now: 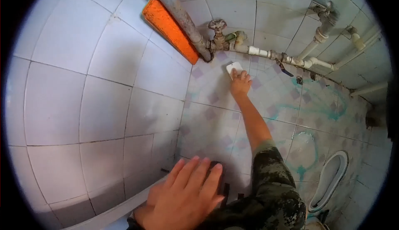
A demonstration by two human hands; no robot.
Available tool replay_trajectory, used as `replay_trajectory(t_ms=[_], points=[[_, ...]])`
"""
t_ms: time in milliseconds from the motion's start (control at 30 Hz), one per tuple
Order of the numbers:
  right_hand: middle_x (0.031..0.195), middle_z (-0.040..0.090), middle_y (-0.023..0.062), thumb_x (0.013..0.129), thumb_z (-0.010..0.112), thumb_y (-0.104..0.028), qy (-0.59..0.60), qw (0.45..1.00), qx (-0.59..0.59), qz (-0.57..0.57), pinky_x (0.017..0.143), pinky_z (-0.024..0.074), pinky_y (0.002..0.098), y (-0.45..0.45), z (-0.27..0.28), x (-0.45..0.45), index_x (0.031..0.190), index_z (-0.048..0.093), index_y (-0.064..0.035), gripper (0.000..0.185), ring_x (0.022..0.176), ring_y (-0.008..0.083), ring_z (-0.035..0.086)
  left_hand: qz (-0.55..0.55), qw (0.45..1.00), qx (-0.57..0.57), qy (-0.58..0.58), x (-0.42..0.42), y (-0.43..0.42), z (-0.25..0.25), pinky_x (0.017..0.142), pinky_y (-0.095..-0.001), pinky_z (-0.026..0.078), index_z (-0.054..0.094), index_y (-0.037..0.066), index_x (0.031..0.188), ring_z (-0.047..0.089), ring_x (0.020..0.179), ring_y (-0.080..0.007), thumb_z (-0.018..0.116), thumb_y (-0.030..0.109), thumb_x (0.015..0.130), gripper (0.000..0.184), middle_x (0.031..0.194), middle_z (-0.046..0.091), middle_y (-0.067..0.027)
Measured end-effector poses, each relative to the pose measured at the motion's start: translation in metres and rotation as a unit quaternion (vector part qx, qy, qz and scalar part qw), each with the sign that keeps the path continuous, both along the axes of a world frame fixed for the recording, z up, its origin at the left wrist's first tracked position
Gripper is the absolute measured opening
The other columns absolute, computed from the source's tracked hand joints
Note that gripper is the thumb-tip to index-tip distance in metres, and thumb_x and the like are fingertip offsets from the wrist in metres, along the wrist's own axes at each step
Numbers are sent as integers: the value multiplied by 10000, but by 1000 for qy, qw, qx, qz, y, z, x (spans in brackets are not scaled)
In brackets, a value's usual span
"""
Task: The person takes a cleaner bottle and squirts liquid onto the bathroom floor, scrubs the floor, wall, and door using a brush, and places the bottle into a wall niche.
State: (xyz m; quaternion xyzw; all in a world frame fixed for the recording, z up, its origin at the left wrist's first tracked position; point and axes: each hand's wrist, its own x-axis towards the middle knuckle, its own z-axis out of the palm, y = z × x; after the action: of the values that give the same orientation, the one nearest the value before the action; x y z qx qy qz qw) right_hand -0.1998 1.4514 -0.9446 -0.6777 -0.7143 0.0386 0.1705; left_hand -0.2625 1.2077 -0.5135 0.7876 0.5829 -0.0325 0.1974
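My right hand (pixel 240 83) reaches out to the tiled floor, its fingers on a small white rectangular piece (pixel 233 68) with a tiny dark spot near one corner. This piece lies close to the pipes by the wall. In the lower middle, my left hand (pixel 185 192) shows its back, with fingers stretched out and nothing seen in them. Below it are a pale edge (pixel 124 203) and a dark object, partly covered. Greenish-blue streaks (pixel 286 106) mark the floor tiles (pixel 212 124).
An orange panel (pixel 170 30) leans behind a thick vertical pipe (pixel 178 12). A valve (pixel 217 32) and white pipes (pixel 259 51) run along the wall's base. A squat toilet (pixel 330 180) is at the lower right. White wall tiles (pixel 62 101) cover the left side.
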Motion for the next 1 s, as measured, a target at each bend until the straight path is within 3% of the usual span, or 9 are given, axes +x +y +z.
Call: replay_trajectory(t_ms=[133, 167, 200, 267, 500, 667, 833, 900, 1000], points=[[1228, 472, 190, 899, 435, -213, -12, 976, -22, 218, 878, 380, 533, -85, -9, -35, 1210, 537, -180, 329, 1079, 365, 474, -21, 998, -65, 11, 3, 13, 0, 1026, -458, 334, 468, 48, 1267, 476, 1171, -312, 670, 305, 774, 591, 1238, 517, -152], [1223, 480, 170, 907, 427, -229, 69, 926, -217, 301, 901, 378, 517, -110, 20, -50, 1122, 605, -172, 284, 1094, 348, 473, -22, 998, -61, 7, 1, 13, -4, 1027, -460, 334, 469, 47, 1266, 482, 1163, -315, 670, 301, 768, 594, 1234, 517, -152], [1196, 488, 162, 900, 437, -227, 35, 915, -63, 398, 894, 380, 501, -153, -1, -68, 1056, 643, -174, 263, 1095, 341, 469, -17, 998, -64, 11, -1, 11, -7, 1027, -460, 334, 469, 47, 1266, 482, 1163, -315, 670, 301, 768, 594, 1234, 517, -152], [1179, 492, 152, 878, 457, -220, 96, 862, -56, 494, 888, 378, 492, -204, -2, -83, 1086, 631, -194, 273, 1100, 330, 461, 6, 1000, -25, 16, -3, 5, -11, 1006, -455, 338, 421, 56, 1297, 456, 1146, -328, 655, 228, 780, 593, 1220, 488, -145], [1189, 484, 167, 872, 469, -203, -14, 966, 49, 255, 846, 391, 489, -74, -10, -97, 1181, 569, -205, 325, 1059, 329, 475, -72, 995, -56, 45, 4, -11, -6, 1024, -466, 328, 354, 86, 1367, 430, 1188, -335, 584, 359, 824, 650, 1335, 422, -165], [1207, 466, 153, 878, 461, -209, 1, 986, -21, 163, 864, 373, 504, -22, 9, -77, 1201, 559, -209, 337, 1067, 327, 455, -84, 992, -69, 62, 6, -9, -4, 1018, -468, 336, 349, 83, 1369, 433, 1185, -336, 604, 362, 811, 673, 1336, 417, -166], [1144, 498, 121, 837, 499, -234, 79, 917, -67, 385, 861, 384, 468, -155, -1, -105, 1118, 614, -196, 305, 1058, 319, 465, -64, 996, -55, 42, 11, -10, -11, 1018, -459, 342, 365, 83, 1352, 434, 1183, -332, 624, 366, 797, 675, 1308, 434, -159], [1119, 506, 110, 820, 514, -239, 121, 903, 21, 413, 874, 379, 458, -215, -6, -120, 1096, 625, -198, 301, 1059, 313, 465, -52, 998, -2, 33, 14, -16, -22, 1013, -453, 351, 395, 82, 1327, 444, 1174, -324, 630, 350, 795, 641, 1283, 453, -152], [1184, 490, 151, 855, 504, -247, 105, 881, -39, 459, 928, 366, 487, -227, -5, -119, 1175, 581, -194, 334, 1121, 319, 454, -103, 991, -23, 84, 16, -17, -12, 1002, -451, 368, 420, 81, 1309, 453, 1168, -318, 616, 326, 809, 591, 1277, 460, -144]])
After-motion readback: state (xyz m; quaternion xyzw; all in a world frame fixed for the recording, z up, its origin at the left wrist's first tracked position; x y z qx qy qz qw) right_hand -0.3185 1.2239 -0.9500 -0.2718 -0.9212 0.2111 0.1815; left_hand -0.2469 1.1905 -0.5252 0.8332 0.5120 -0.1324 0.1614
